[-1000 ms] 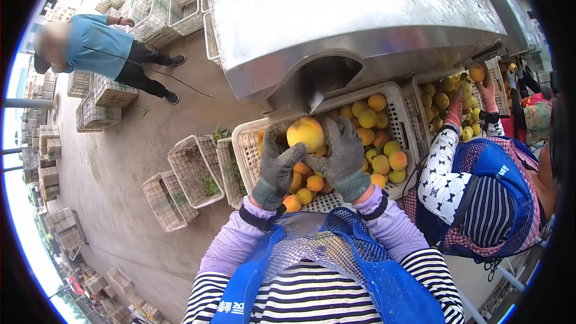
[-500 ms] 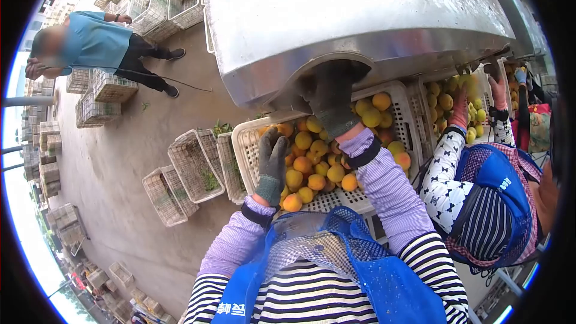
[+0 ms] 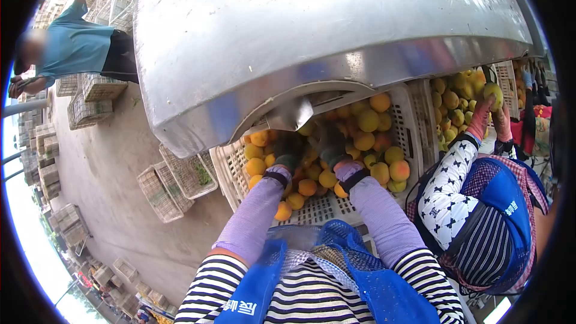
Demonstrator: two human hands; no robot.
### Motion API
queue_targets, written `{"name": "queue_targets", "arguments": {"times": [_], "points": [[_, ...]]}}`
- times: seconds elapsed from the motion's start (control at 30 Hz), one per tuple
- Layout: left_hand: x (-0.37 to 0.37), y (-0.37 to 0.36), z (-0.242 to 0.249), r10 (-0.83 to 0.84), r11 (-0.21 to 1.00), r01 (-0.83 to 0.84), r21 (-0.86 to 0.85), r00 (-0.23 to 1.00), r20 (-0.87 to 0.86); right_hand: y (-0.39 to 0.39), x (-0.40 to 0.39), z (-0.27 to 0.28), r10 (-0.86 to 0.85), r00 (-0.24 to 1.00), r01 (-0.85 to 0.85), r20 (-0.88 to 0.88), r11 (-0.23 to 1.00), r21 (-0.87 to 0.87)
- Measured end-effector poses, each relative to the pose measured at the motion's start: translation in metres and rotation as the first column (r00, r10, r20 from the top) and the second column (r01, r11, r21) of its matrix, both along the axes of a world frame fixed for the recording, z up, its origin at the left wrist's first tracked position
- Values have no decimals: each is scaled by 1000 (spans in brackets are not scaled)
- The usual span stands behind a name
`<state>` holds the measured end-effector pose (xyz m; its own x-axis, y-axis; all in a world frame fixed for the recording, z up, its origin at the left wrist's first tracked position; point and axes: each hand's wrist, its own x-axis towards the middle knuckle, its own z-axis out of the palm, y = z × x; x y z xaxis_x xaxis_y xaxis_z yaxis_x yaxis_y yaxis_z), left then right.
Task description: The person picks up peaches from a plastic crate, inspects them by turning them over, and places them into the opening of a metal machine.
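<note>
A white plastic crate [image 3: 227, 175] in front of me holds many yellow-orange peaches [image 3: 308, 188]. My left hand [image 3: 289, 149], in a dark glove, reaches among the fruit on the left, its fingers in shadow and hard to make out. To its right, my right hand [image 3: 330, 143], gloved too, is down in the fruit near the crate's middle; its fingertips are hidden in the shade. Over the far part of the crate hangs a metal hood [image 3: 336, 18] with a curved cutout just beyond my hands.
At the right, a co-worker [image 3: 480, 216] in pink gloves holds a green-yellow fruit [image 3: 493, 96] over another fruit crate [image 3: 427, 108]. A person in blue [image 3: 78, 42] stands at the upper left. Empty crates [image 3: 163, 192] lie on the floor at left.
My right hand has come out of the hood's cutout down to the fruit. My left hand has moved right, further into the crate. The view has shifted, and the co-worker now lifts a fruit.
</note>
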<state>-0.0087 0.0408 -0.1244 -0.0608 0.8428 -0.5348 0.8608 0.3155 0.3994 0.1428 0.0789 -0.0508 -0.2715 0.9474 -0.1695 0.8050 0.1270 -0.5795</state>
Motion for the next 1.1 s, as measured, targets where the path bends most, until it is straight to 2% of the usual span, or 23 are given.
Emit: {"name": "queue_targets", "arguments": {"times": [0.07, 0.13, 0.17, 0.23, 0.27, 0.3, 0.33, 0.37, 0.4, 0.43, 0.53, 0.57, 0.6, 0.63, 0.67, 0.7, 0.77, 0.87, 0.9, 0.97, 1.0, 1.07, 1.1], "points": [[-3, 5, 37, 13, 1000, -12, 6, 998, -64, 11, -19, -14, 12, 999, -8, 46, 997, -72], [0, -9, -2, -62, 969, 129, 212, 953, -297, 14, -34, -26, -53, 998, 53, 26, 998, -19], [-2, -14, -18, -119, 964, 182, 194, 947, -297, 16, -37, -31, -58, 997, 59, 45, 998, -21], [-5, -12, -18, -229, 945, 284, 162, 928, -293, 21, -44, -32, -67, 994, 70, 85, 997, -26], [-5, -16, -17, -430, 895, 446, 2, 864, -261, 23, -42, -31, -34, 993, 48, 112, 992, -119], [-8, -10, 9, -356, 934, 356, -15, 934, 25, 29, -37, -16, 78, 987, -58, 137, 987, -148], [-11, -4, 37, -224, 963, 259, -80, 928, 299, 35, -33, -1, 190, 970, -163, 153, 971, -176], [-25, -11, 59, 220, 972, -93, -214, 676, 704, 30, -25, 30, -51, 971, -53, -232, 906, -421], [-38, -20, 88, 532, 822, -312, -477, 120, 838, 19, -16, 70, -368, 786, -56, -497, 758, -649], [-47, -25, 119, 495, 845, -317, -431, 155, 855, 8, -10, 91, -677, 456, -170, -578, 571, -803], [-51, -35, 209, 376, 891, -349, -289, 214, 901, -20, 0, 102, -756, 451, -317, -475, 362, -877], [-46, -36, 234, 330, 898, -370, -237, 213, 919, -27, -3, 113, -593, 584, -192, -555, 564, -803], [-43, -38, 251, 281, 902, -391, -181, 214, 936, -30, -9, 130, -408, 714, -98, -569, 747, -658], [-45, -39, 263, 234, 916, -376, -142, 211, 949, -33, -13, 141, -222, 829, -45, -514, 889, -456], [-47, -40, 272, 185, 927, -362, -100, 208, 960, -36, -14, 139, -94, 853, 5, -514, 985, -172], [-49, -40, 277, 135, 937, -345, -58, 205, 969, -36, -15, 149, -66, 832, -9, -551, 991, -134], [-53, -45, 265, 24, 946, -311, 91, 345, 938, -39, -18, 184, -11, 786, -32, -617, 998, -59], [-57, -45, 268, -124, 928, -222, 298, 571, 812, -46, -21, 221, 93, 889, -79, -448, 996, 50], [-58, -43, 272, -167, 915, -182, 360, 642, 748, -47, -22, 224, 80, 895, -68, -440, 997, 43], [-63, -38, 277, -189, 906, -167, 390, 664, 724, -48, -23, 228, 49, 904, -43, -425, 999, 25], [-63, -35, 280, -197, 901, -160, 403, 676, 710, -44, -25, 236, 55, 906, -24, -420, 997, 79], [-53, -21, 312, -61, 893, -362, 267, 491, 869, -25, -33, 259, 65, 908, 17, -413, 981, 191], [-56, -23, 306, -35, 892, -383, 240, 471, 881, -15, -38, 259, 62, 925, 48, -375, 960, 277]]}}
